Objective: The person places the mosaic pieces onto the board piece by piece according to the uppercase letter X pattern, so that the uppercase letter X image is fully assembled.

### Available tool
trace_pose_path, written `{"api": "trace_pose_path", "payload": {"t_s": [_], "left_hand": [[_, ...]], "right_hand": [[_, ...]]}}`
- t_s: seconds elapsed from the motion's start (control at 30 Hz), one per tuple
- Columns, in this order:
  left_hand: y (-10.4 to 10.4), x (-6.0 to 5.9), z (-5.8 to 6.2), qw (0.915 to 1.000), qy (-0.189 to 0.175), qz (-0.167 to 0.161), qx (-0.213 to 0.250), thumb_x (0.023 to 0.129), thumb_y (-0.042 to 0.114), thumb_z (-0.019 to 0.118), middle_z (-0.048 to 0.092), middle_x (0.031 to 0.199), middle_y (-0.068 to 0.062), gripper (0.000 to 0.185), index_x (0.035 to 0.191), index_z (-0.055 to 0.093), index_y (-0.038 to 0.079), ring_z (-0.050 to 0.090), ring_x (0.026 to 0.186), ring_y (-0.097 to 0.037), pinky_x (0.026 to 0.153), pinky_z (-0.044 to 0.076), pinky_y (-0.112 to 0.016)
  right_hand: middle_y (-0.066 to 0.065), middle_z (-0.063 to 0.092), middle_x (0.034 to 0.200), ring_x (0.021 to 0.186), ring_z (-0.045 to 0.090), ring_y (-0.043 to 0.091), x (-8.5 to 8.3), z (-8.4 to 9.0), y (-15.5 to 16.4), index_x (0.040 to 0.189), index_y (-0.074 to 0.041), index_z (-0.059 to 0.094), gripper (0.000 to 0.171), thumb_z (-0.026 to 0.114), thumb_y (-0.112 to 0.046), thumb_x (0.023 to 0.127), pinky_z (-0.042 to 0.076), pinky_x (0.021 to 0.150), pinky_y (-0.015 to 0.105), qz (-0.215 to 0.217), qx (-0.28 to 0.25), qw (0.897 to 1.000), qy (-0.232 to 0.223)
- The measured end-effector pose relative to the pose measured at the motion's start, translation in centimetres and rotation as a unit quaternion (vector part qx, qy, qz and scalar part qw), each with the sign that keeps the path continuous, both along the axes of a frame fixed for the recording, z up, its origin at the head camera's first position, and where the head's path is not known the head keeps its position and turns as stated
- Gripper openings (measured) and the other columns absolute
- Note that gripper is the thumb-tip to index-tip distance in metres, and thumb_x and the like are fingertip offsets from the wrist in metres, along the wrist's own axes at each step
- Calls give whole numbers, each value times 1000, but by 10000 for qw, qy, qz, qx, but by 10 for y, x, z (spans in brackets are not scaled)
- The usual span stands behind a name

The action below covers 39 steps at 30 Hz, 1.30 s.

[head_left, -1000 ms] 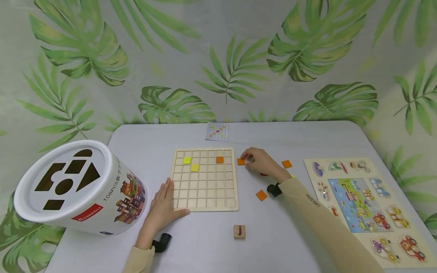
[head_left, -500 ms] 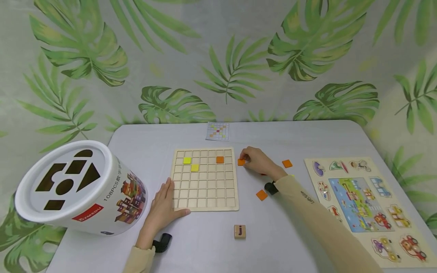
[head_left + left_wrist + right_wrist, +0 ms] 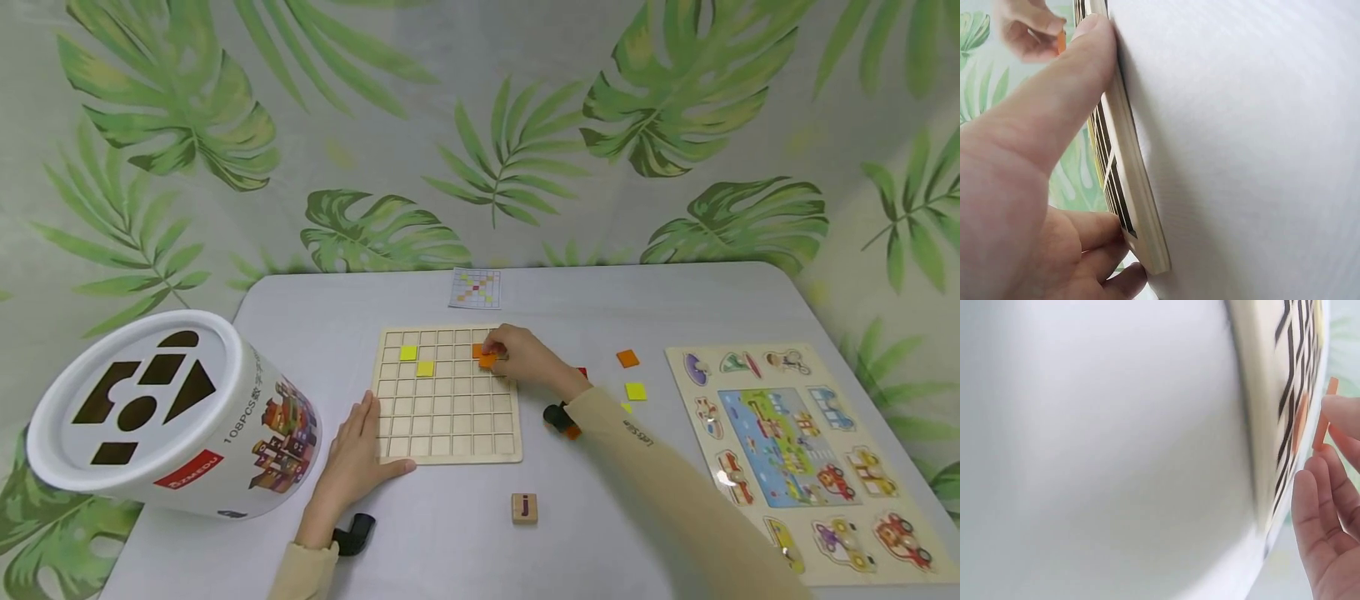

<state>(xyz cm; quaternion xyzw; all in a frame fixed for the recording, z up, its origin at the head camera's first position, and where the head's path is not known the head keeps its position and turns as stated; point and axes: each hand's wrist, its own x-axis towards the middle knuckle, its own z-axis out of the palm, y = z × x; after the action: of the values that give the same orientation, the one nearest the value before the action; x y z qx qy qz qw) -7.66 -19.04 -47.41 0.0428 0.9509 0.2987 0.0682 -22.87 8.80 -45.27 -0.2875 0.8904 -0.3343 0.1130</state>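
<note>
Pinching an orange tile point(image 3: 487, 361) above the grid board point(image 3: 448, 433), just right of frame center, your right hand point(image 3: 525, 360) has fingertips closed on its edges so its flat face can drop into a cell. Your left hand point(image 3: 356, 458), fingers straight, presses the board's lower-left corner, likely keeping it from sliding.

White bucket point(image 3: 172, 417) at left is showing "108PCS" on its side and a red brand label, too small to read. Wooden cube point(image 3: 525, 507) at lower center is showing "j".
</note>
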Motion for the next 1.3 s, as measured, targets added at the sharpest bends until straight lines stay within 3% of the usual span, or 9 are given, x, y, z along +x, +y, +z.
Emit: {"api": "trace_pose_path", "payload": {"t_s": [0.23, 0.43, 0.63, 0.77, 0.93, 1.1, 1.3], "left_hand": [[0, 0, -3, 9999, 114, -9, 9, 72, 35, 84, 9, 154, -28, 112, 147, 16, -12, 8, 139, -49, 106, 11, -66], [-2, 1, -2, 10000, 34, -15, -26, 72, 35, 84, 7, 155, -27, 113, 147, 13, -12, 6, 139, -48, 107, 9, -65], [-1, 1, 0, 10000, 86, 27, 13, 72, 35, 84, 9, 154, -28, 112, 147, 16, -12, 8, 139, -48, 107, 10, -65], [-1, 0, 0, 10000, -17, 10, -8, 73, 36, 83, 7, 155, -27, 112, 148, 15, -11, 6, 140, -46, 108, 9, -64], [0, 0, 2, 10000, -60, 40, 32, 72, 36, 83, 7, 155, -27, 113, 147, 14, -11, 6, 140, -47, 108, 8, -64], [0, 1, 4, 9999, -65, 64, 45, 72, 34, 84, 7, 155, -27, 112, 147, 15, -12, 6, 139, -48, 108, 9, -64], [1, 1, 3, 10000, -44, 21, 74, 73, 34, 84, 7, 155, -28, 112, 147, 14, -12, 6, 140, -48, 108, 8, -64]], "right_hand": [[3, 59, 89, 80, 50, 16, 3, 1, -33, 95, -5, 66, 16, 65, 3, 81, 44, 73, 27, 397, 310, 9982, 327], [3, 56, 88, 79, 47, 16, 5, 1, -45, 92, -6, 66, 16, 64, 5, 80, 42, 72, 28, 384, 495, 9975, 317], [2, 58, 94, 84, 50, 16, 6, 2, -42, 98, -7, 67, 18, 63, 2, 83, 43, 79, 28, 339, 622, 9971, 276], [4, 62, 99, 88, 54, 17, 9, 8, -19, 104, -4, 67, 20, 61, 1, 85, 46, 80, 30, 97, 223, 9997, -27], [8, 64, 100, 87, 55, 20, 15, 11, 36, 106, -1, 65, 21, 63, 0, 85, 48, 73, 31, -168, -170, 9995, -197], [9, 64, 98, 86, 56, 22, 24, 5, 89, 105, 0, 65, 20, 65, 2, 85, 49, 68, 31, -405, -226, 9989, -118], [8, 63, 97, 90, 57, 26, 34, -1, 122, 103, 1, 65, 23, 69, 5, 81, 50, 77, 38, -545, 16, 9985, -53]]}}
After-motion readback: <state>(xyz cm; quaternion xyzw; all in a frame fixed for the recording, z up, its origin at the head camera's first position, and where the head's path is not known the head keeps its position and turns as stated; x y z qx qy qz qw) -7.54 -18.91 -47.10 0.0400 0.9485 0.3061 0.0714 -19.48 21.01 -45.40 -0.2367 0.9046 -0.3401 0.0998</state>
